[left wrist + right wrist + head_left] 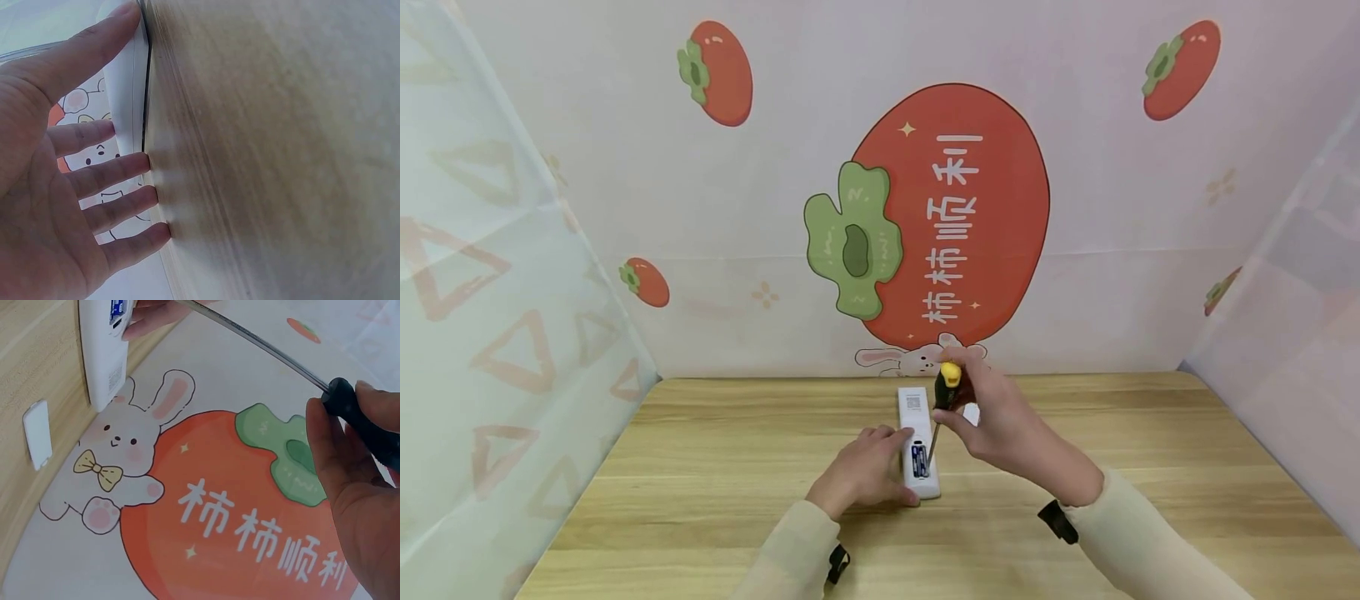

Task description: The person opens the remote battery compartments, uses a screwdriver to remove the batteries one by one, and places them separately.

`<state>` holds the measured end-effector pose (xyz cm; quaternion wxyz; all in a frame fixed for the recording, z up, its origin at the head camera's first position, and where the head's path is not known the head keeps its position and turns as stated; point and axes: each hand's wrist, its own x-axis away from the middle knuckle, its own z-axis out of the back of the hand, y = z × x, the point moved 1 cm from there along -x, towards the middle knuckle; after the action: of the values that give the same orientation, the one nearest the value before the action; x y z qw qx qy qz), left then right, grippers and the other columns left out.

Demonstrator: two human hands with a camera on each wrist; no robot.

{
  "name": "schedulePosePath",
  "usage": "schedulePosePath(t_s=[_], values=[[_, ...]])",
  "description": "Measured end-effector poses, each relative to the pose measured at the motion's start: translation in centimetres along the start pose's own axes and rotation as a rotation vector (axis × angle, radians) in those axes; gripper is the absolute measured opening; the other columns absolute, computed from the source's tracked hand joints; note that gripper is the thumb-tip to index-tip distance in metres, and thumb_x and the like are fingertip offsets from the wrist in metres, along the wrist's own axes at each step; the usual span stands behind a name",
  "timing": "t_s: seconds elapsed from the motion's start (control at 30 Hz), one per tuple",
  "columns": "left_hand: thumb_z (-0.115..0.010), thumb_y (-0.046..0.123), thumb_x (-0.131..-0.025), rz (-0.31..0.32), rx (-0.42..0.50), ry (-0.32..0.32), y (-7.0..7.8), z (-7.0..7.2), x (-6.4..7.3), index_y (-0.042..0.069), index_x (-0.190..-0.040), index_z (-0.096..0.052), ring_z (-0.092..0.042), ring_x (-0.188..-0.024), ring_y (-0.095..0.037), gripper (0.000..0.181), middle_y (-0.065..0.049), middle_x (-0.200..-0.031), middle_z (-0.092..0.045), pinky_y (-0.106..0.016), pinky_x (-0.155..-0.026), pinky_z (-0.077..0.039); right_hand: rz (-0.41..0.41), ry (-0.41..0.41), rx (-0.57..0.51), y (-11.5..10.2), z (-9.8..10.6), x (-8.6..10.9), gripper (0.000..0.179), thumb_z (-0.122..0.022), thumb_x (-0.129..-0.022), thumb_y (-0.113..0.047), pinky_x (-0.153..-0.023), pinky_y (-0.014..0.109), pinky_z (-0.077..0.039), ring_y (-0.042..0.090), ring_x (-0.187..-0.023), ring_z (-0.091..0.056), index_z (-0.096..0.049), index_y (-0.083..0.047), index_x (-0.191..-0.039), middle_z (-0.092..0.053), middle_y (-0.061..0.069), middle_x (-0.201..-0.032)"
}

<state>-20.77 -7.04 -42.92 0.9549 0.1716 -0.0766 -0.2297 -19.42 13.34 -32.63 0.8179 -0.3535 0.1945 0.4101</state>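
One screwdriver slants over one remote with two exposed batteries.

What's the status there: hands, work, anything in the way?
Right hand grips screwdriver, tip by batteries. Left hand touches remote. Cover off, apart from remote, out of the way.

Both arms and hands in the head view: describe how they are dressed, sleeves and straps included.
The left hand and right hand are bare, with no glove or ring visible. The left sleeve and right sleeve are long, plain and pale cream. Black pieces, their details unclear, show beside the left cuff and right cuff.
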Motion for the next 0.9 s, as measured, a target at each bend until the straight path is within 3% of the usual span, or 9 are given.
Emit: schedulePosePath(t_s=[0.23, 0.4, 0.5, 0.67, 0.73, 0.9], values=[[-0.089, 0.05, -0.073, 0.006, 0.006, -0.008, 0.0, 0.2, -0.1, 0.01, -0.15, -0.05, -0.052, -0.125, -0.032, 0.095, -0.011, -0.137, -0.056, -0.049, -0.102, -0.048, 0.183, 0.009, 0.071, -0.8, -0.2, 0.7, 0.058, -0.085, -0.075, 0.009, -0.075, 0.024, -0.057, 0.012, -0.082, -0.065, -0.047, 0.003, -0.118, -0.059, 0.003, -0.097], [-0.089, 0.05, -0.073, -0.001, 0.004, -0.001, 0.0, 0.2, -0.1, 0.009, -0.149, -0.05, -0.052, -0.124, -0.032, 0.095, -0.012, -0.137, -0.057, -0.048, -0.102, -0.048, 0.249, -0.008, 0.099, -1.4, -0.1, 1.2, 0.056, -0.084, -0.074, 0.01, -0.077, 0.024, -0.055, 0.013, -0.084, -0.062, -0.047, 0.003, -0.115, -0.057, 0.002, -0.099], [-0.089, 0.05, -0.073, 0.001, 0.01, -0.002, 0.0, 0.2, -0.1, 0.009, -0.149, -0.05, -0.052, -0.124, -0.032, 0.095, -0.012, -0.137, -0.056, -0.049, -0.102, -0.048, 0.271, -0.013, 0.106, -1.7, -0.1, 1.5, 0.054, -0.084, -0.075, 0.009, -0.078, 0.024, -0.054, 0.013, -0.085, -0.062, -0.048, 0.002, -0.115, -0.057, 0.003, -0.101], [-0.089, 0.049, -0.074, 0.015, 0.032, -0.011, -0.1, 0.0, -0.1, 0.01, -0.15, -0.049, -0.052, -0.124, -0.031, 0.095, -0.012, -0.139, -0.056, -0.049, -0.102, -0.047, 0.292, -0.024, 0.1, -1.6, -0.3, 1.8, 0.028, -0.066, -0.096, -0.011, -0.082, 0.025, -0.055, 0.015, -0.089, -0.063, -0.049, 0.002, -0.113, -0.057, 0.006, -0.102], [-0.089, 0.049, -0.074, 0.013, 0.033, -0.012, 0.0, -0.1, 0.0, 0.01, -0.151, -0.049, -0.052, -0.124, -0.031, 0.095, -0.012, -0.139, -0.056, -0.048, -0.102, -0.048, 0.29, -0.022, 0.096, -1.5, -0.3, 1.8, 0.027, -0.057, -0.099, -0.019, -0.082, 0.025, -0.056, 0.015, -0.089, -0.064, -0.048, 0.003, -0.114, -0.058, 0.006, -0.103], [-0.089, 0.049, -0.073, -0.003, 0.019, -0.002, 0.1, 0.0, 0.0, 0.008, -0.15, -0.049, -0.053, -0.123, -0.032, 0.095, -0.013, -0.137, -0.057, -0.048, -0.101, -0.048, 0.284, -0.013, 0.097, -1.3, -0.1, 1.8, 0.031, -0.053, -0.101, -0.021, -0.085, 0.026, -0.056, 0.017, -0.092, -0.064, -0.047, 0.004, -0.117, -0.058, 0.008, -0.11]])
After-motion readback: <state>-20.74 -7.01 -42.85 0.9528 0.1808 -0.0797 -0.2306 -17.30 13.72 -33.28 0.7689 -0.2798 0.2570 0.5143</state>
